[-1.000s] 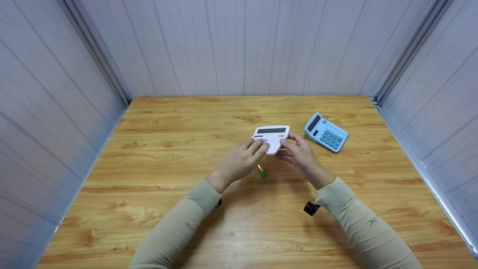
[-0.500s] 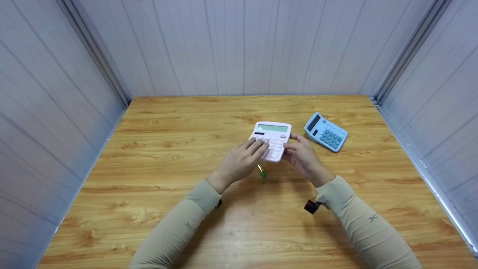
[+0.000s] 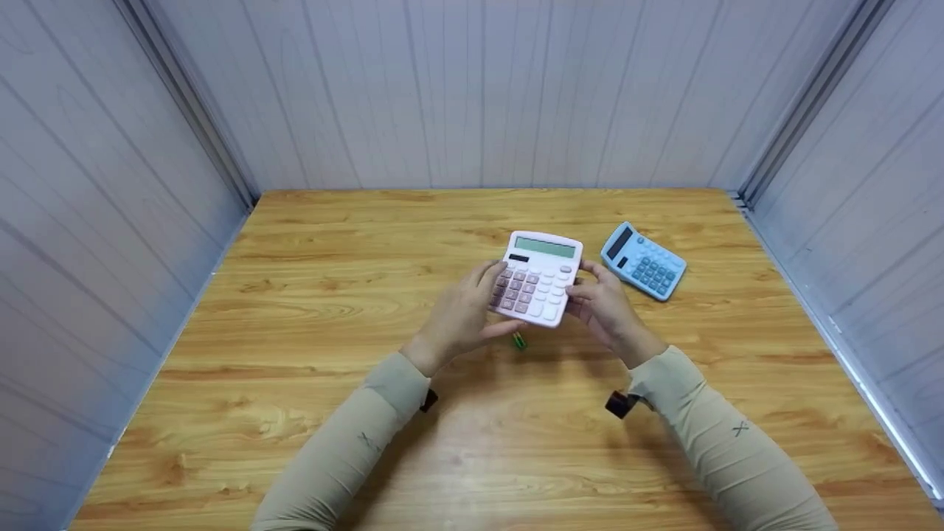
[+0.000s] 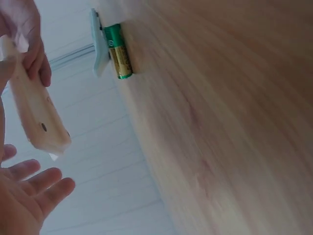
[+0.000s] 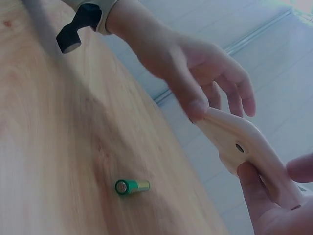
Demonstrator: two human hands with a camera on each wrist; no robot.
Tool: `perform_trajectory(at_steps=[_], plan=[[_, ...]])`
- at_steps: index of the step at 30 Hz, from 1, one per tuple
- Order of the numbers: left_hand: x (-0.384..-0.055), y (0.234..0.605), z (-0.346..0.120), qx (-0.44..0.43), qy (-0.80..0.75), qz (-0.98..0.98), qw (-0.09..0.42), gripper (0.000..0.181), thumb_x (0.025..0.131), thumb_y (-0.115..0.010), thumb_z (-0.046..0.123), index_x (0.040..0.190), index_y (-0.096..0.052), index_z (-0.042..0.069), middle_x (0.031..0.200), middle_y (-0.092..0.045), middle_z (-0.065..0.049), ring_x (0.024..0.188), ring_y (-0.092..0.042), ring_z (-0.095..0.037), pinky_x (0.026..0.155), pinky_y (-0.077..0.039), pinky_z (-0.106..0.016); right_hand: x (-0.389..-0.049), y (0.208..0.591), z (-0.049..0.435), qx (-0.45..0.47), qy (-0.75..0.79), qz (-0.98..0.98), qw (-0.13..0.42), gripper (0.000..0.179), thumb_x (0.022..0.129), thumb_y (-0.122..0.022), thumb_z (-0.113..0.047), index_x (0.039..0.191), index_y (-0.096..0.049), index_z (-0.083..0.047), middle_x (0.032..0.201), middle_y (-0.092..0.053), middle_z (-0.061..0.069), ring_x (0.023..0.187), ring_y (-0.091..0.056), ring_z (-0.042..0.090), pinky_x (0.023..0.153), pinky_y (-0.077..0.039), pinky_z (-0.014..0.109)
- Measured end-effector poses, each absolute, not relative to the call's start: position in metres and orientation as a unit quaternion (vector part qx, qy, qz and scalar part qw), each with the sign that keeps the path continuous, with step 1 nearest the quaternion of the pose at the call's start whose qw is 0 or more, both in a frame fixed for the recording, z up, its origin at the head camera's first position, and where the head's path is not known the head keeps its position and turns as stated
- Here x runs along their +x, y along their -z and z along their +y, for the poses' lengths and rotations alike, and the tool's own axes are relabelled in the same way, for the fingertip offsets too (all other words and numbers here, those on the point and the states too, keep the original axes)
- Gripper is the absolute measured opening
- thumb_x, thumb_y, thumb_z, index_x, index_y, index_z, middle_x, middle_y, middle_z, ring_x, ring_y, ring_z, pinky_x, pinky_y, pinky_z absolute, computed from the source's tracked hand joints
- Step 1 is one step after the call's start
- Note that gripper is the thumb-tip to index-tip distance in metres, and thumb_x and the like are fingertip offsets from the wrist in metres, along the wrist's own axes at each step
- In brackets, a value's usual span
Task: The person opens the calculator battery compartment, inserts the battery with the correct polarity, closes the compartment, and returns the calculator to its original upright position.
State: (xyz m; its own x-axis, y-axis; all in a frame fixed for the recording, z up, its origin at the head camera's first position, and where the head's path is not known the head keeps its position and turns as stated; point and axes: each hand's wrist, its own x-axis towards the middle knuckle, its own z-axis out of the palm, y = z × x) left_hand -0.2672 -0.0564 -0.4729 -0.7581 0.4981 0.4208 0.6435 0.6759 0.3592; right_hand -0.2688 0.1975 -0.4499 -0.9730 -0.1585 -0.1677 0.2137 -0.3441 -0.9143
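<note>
A pink calculator [image 3: 549, 291] with darker pink number keys is held above the table, its display facing the head camera. My right hand [image 3: 608, 313] grips its right side, thumb on the front edge and fingers behind. At the lower left, my left hand [image 3: 459, 313] has its thumb against the calculator's edge. In the right wrist view, the fingers of the left hand [image 5: 195, 68] are loosely spread, apart from the calculator [image 5: 239, 137]. Below, a green and gold battery [image 4: 119, 51] lies on the table.
A blue calculator [image 3: 645, 262] lies on the wooden table [image 3: 332, 251] to the right of the hands. Pale panel walls [image 3: 457, 96] enclose the table at the back and both sides. A black wrist camera [image 3: 619, 403] hangs below the right sleeve.
The pink calculator has tilted up to face the head camera and shifted slightly right. My left fingers have slid off its keys to its left edge, the thumb coming into view below.
</note>
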Motion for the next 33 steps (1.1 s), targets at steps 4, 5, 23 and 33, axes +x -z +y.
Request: perform_trajectory(at_steps=[4,5,23,33], plan=[[-0.268,0.472,-0.056,-0.274,0.358,-0.889,0.086,0.097,0.091,-0.088,0.047,0.163,-0.041,0.002,0.161,-0.053,-0.018,0.140,-0.060,-0.034,0.121,-0.050,-0.048,-0.271,0.453,0.200,0.016,0.817,0.565,0.117,0.053,0.100,-0.043,0.017,0.149,-0.031,0.002,0.107,-0.074,0.007,0.091,-0.077,0.018,0.083,-0.065,0.030],[-0.269,0.472,-0.056,-0.263,0.387,-0.881,0.069,0.096,0.092,-0.088,0.046,0.163,-0.041,0.003,0.161,-0.054,-0.018,0.141,-0.060,-0.034,0.120,-0.050,-0.049,-0.271,0.454,0.201,0.015,0.815,0.568,0.118,0.053,0.100,-0.043,0.017,0.150,-0.031,0.001,0.108,-0.074,0.007,0.092,-0.077,0.018,0.083,-0.065,0.029],[-0.276,0.477,-0.059,-0.115,0.560,-0.819,-0.059,0.053,0.113,-0.052,0.019,0.160,-0.045,-0.003,0.136,-0.067,-0.024,0.107,-0.070,-0.026,0.089,-0.063,-0.036,-0.271,0.468,0.197,0.003,0.793,0.595,0.131,0.057,0.098,-0.042,0.019,0.151,-0.031,0.000,0.110,-0.072,0.005,0.094,-0.074,0.016,0.083,-0.064,0.028],[-0.279,0.475,-0.067,-0.096,0.581,-0.806,-0.062,0.041,0.110,-0.046,0.008,0.147,-0.061,-0.002,0.109,-0.070,-0.016,0.091,-0.066,-0.018,0.073,-0.058,-0.026,-0.272,0.469,0.187,0.010,0.784,0.602,0.152,0.062,0.100,-0.044,0.016,0.158,-0.032,-0.002,0.114,-0.073,0.005,0.099,-0.074,0.016,0.086,-0.064,0.029]])
